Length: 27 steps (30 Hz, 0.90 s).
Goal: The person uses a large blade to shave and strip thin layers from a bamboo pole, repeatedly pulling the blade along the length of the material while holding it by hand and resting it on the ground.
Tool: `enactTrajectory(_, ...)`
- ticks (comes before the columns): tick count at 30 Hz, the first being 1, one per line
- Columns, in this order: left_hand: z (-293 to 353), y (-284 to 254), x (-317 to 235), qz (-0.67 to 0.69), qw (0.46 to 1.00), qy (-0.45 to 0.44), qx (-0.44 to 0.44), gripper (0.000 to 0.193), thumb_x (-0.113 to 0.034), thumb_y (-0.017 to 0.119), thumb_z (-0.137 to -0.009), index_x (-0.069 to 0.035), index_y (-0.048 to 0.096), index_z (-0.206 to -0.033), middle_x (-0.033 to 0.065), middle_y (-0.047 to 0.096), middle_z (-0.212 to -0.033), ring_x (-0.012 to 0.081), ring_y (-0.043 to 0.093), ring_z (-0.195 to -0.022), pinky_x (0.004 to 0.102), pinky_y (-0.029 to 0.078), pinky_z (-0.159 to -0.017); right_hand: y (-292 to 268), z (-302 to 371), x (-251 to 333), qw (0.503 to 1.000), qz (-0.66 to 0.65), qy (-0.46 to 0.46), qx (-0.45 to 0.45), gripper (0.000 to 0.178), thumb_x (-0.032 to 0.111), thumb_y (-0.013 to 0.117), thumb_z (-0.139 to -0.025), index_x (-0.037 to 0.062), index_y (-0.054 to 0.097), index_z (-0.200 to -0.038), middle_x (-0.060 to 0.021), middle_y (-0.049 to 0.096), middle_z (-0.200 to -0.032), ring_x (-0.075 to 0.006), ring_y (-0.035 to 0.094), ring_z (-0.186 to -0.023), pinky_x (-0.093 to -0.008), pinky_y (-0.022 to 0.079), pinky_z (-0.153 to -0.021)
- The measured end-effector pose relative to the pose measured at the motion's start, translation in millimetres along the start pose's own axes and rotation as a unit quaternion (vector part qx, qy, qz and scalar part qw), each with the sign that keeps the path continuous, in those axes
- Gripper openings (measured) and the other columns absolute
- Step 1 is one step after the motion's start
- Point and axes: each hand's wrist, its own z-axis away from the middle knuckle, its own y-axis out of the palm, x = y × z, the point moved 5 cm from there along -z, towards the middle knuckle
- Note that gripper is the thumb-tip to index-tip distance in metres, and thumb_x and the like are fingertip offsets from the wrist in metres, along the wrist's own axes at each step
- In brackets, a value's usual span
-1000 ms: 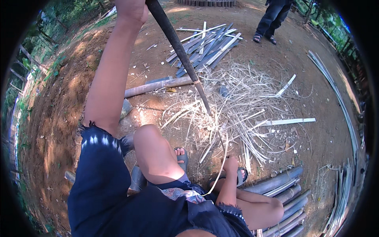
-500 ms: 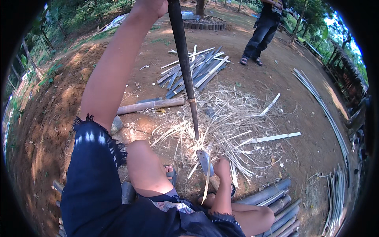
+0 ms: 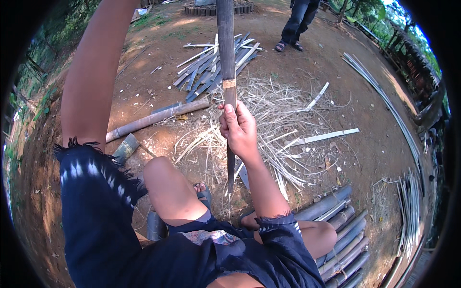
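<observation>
A long dark bamboo strip (image 3: 226,48) stands in front of me, with a pale band at its node and a narrow lower end. My right hand (image 3: 239,128) is closed round it below the node, thumb along its near face. My left arm reaches up and out past the top edge, so the left hand is out of sight. Part of a knife blade (image 3: 243,176) shows low beside my right forearm; its handle is hidden. Thin curly shavings (image 3: 269,108) cover the ground beyond my right hand.
A stack of split bamboo slats (image 3: 211,72) lies ahead. A bamboo pole (image 3: 158,117) rests on the left. Several bamboo lengths (image 3: 343,240) are piled by my right knee. Long strips (image 3: 384,105) lie at the far right. A person (image 3: 298,24) stands at the back.
My right hand has left the knife and moved up onto the bamboo strip. My left arm has shifted left and up, taking its hand out of view. The view has tilted down.
</observation>
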Motion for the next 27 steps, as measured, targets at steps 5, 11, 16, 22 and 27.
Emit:
enactTrajectory(5, 218, 79, 119, 0.105, 0.921, -0.297, 0.23, 0.094, -0.08, 0.025, -0.092, 0.006, 0.051, -0.121, 0.0179, 0.06, -0.113, 0.0227, 0.067, -0.09, 0.0343, 0.053, -0.084, -2, -19, 48, 0.989, -0.142, 0.028, -0.021, 0.026, 0.03, 0.043, -0.108, 0.0063, 0.053, -0.107, 0.0018, 0.046, -0.067, -0.004, 0.037, -0.049, -0.0201, 0.03, -0.044)
enactTrajectory(11, 372, 93, 115, 0.331, 0.718, -0.476, 0.386, 0.087, -0.074, 0.011, -0.096, -0.003, 0.058, -0.11, 0.0006, 0.054, -0.062, 0.0128, 0.054, -0.047, 0.0273, 0.048, -0.051, -9, -45, 80, 0.98, -0.193, -0.017, -0.042, 0.025, 0.03, 0.046, -0.107, 0.0056, 0.051, -0.108, -0.0018, 0.05, -0.073, -0.0088, 0.046, -0.055, -0.0227, 0.039, -0.049)
enactTrajectory(16, 380, 79, 108, 0.365, 0.691, -0.55, 0.294, 0.057, -0.061, 0.025, -0.104, -0.012, 0.044, -0.082, -0.0101, 0.025, -0.055, -0.0005, 0.016, -0.039, 0.019, 0.016, -0.035, -49, -43, 52, 0.997, -0.001, 0.015, -0.073, 0.043, 0.037, 0.042, -0.107, 0.0012, 0.056, -0.126, -0.0115, 0.067, -0.097, -0.0219, 0.068, -0.087, -0.0353, 0.055, -0.078)
enactTrajectory(22, 415, 74, 144, 0.337, 0.649, -0.632, 0.257, 0.054, -0.059, 0.024, -0.105, -0.013, 0.04, -0.08, -0.0104, 0.025, -0.054, -0.0008, 0.017, -0.038, 0.0186, 0.014, -0.032, -277, 141, -134, 0.646, 0.642, 0.41, -0.043, 0.042, 0.029, 0.053, -0.095, -0.0036, 0.065, -0.117, -0.028, 0.066, -0.114, -0.0434, 0.063, -0.109, -0.0491, 0.05, -0.095)
enactTrajectory(27, 460, 50, 201, 0.338, 0.605, -0.699, 0.176, 0.044, -0.047, 0.033, -0.104, -0.007, 0.049, -0.099, -0.0083, 0.035, -0.06, -0.0003, 0.028, -0.039, 0.0172, 0.024, -0.032, -231, 257, -205, 0.466, 0.73, 0.46, 0.198, 0.046, 0.025, 0.063, -0.086, 0.0002, 0.062, -0.124, -0.0223, 0.065, -0.124, -0.037, 0.058, -0.123, -0.0481, 0.047, -0.101)
